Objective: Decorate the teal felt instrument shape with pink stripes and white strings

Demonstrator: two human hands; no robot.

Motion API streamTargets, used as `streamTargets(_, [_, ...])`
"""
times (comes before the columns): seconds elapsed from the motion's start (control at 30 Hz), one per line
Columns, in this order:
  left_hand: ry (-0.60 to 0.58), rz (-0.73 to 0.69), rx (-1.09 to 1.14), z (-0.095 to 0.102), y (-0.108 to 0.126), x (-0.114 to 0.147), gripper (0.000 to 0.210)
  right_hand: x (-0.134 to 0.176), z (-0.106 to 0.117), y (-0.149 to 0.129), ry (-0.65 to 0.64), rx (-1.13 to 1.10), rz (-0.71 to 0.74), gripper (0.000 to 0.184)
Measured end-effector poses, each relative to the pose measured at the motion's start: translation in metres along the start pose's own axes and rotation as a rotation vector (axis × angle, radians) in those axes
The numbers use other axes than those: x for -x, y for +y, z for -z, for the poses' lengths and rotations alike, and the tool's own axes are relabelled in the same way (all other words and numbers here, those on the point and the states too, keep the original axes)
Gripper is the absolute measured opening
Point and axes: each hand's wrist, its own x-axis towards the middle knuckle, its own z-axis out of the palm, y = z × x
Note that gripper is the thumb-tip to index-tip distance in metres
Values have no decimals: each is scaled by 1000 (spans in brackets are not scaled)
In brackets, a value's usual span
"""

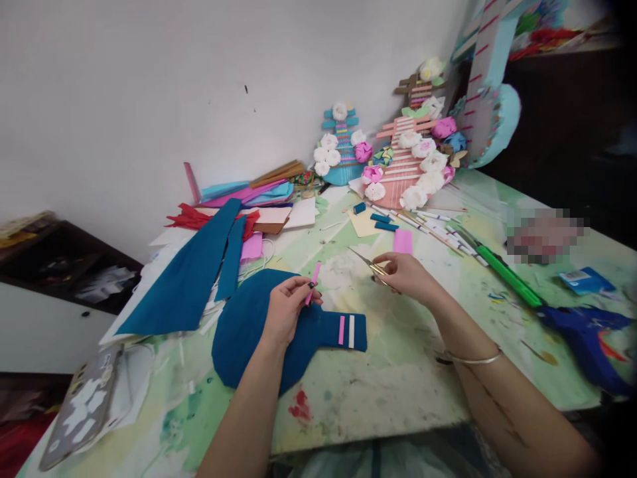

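Note:
Between the thumb and fingers of my left hand point(291, 302) is a narrow pink paper strip point(316, 273), standing tilted. Below that hand lies a dark blue lute-shaped piece point(249, 325) with a round body and a short neck pointing right. One pink strip point(342, 330) and one white strip point(352, 331) lie across the neck. My right hand point(403, 275) grips a small pair of gold-handled scissors point(375, 267), its tips pointing up and left, above the table and apart from the blue piece. Behind the scissors rests a pink paper piece point(403, 241).
Dark blue sheets point(184, 279) and coloured paper lie at left, near a phone point(82, 405). Flower-decorated instrument models point(403, 162) lean at the wall. A green utility knife point(510, 275), a blue glue gun point(582, 338) and several thin sticks point(438, 229) are at right.

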Motion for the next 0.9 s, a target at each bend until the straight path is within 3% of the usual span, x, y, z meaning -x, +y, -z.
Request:
streamTargets(0.13, [20,-13,11,1,-1,1,19,9,-13,-14,-146,-404,222,39])
streamTargets(0.27, [18,-27,25,0,-2,2,17,16,-33,-22,-170,-383,334,29])
streamTargets(0.53, [-27,-46,10,-2,-7,4,15,19,-48,-26,-327,-380,348,39])
streamTargets(0.9, [-73,-49,-37,-6,-12,5,13,18,-52,-27,-312,-407,332,38])
